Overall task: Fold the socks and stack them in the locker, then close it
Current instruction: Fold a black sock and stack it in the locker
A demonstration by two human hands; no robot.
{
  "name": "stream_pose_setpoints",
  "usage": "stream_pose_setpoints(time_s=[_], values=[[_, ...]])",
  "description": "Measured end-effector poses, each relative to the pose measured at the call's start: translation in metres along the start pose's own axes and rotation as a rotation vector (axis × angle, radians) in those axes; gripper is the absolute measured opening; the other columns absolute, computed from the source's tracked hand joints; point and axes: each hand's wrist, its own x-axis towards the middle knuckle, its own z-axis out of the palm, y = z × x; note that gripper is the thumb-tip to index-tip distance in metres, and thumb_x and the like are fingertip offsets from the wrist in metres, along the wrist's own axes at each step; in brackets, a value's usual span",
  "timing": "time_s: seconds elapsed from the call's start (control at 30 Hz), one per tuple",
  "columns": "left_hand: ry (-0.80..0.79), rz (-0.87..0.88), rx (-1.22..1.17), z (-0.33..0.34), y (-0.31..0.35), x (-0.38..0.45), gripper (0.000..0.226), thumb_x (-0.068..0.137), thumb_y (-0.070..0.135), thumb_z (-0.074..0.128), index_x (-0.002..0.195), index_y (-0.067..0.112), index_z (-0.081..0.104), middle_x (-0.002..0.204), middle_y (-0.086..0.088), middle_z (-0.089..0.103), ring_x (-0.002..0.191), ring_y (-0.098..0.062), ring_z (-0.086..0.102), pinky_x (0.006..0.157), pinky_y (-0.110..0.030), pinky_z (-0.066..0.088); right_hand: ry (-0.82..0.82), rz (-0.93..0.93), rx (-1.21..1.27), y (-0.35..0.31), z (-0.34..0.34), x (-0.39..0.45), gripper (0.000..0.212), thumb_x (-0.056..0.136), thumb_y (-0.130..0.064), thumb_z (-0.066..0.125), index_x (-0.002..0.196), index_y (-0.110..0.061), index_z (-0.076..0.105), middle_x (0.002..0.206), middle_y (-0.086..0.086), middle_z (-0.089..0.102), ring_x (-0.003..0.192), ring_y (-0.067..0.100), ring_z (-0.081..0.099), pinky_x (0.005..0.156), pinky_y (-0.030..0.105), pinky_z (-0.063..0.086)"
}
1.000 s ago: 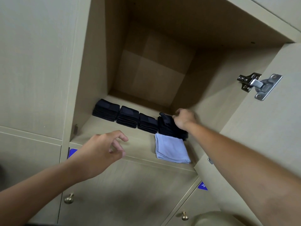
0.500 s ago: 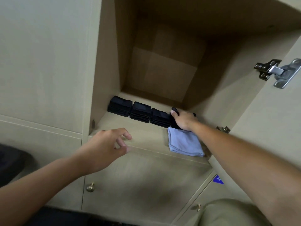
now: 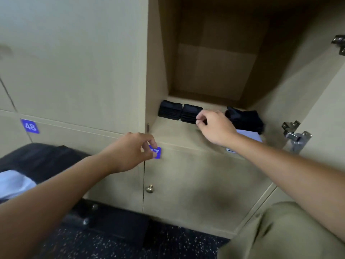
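The open locker (image 3: pixel 173 134) holds folded black sock stacks (image 3: pixel 170 110) in a row at its back left, the second stack (image 3: pixel 192 113) beside the first. A looser black sock pile (image 3: pixel 244 118) lies at the right. My right hand (image 3: pixel 214 126) reaches in between them, covers a third stack, and its curled fingers pinch something dark at that stack's left edge. My left hand (image 3: pixel 134 152) hovers in front of the locker's lower front edge, fingers loosely curled, holding nothing.
A light blue folded cloth (image 3: pixel 250 134) lies in front of the loose pile. The locker door (image 3: pixel 326 109) stands open at right with metal hinges (image 3: pixel 296 135). Below are a shut door with a brass knob (image 3: pixel 149 188), a dark bag (image 3: pixel 37 159) at left, my knee (image 3: pixel 280 230).
My right hand left the right-hand sock pile and moved left over the third stack. The view dropped and swung left, and my left hand sank toward the locker's front edge.
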Motion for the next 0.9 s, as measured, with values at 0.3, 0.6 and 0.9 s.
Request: stream_pose_setpoints(time_s=[0.3,0.6,0.9], values=[[-0.026,-0.102,0.076,-0.024,-0.031,-0.027,0.009,0.092,0.036,0.072,0.099,0.034,0.069,0.085,0.013,0.071,0.068,-0.002,0.068,0.074,-0.026,0.053,-0.132,-0.175,0.182,-0.060,0.024,-0.038,0.013,0.098,-0.029,0.054,0.102,-0.025,0.066,0.096,-0.012,0.065,0.093,0.012,0.055,0.080,0.035,0.049],[0.084,-0.299,0.120,-0.063,-0.083,-0.061,0.008,0.091,0.033,0.074,0.095,0.036,0.068,0.073,0.025,0.068,0.068,0.003,0.064,0.071,-0.025,0.045,-0.271,-0.422,0.219,-0.121,0.063,-0.051,0.018,0.101,-0.036,0.050,0.114,-0.029,0.060,0.097,-0.017,0.055,0.092,0.016,0.056,0.075,0.034,0.047],[0.288,-0.594,0.149,-0.096,-0.142,-0.101,0.024,0.088,0.028,0.078,0.108,0.019,0.067,0.103,0.003,0.071,0.089,-0.018,0.064,0.078,-0.027,0.042,-0.415,-0.497,0.299,-0.170,0.100,-0.045,0.025,0.100,-0.042,0.055,0.120,-0.026,0.060,0.102,-0.010,0.066,0.094,0.017,0.059,0.075,0.031,0.041]])
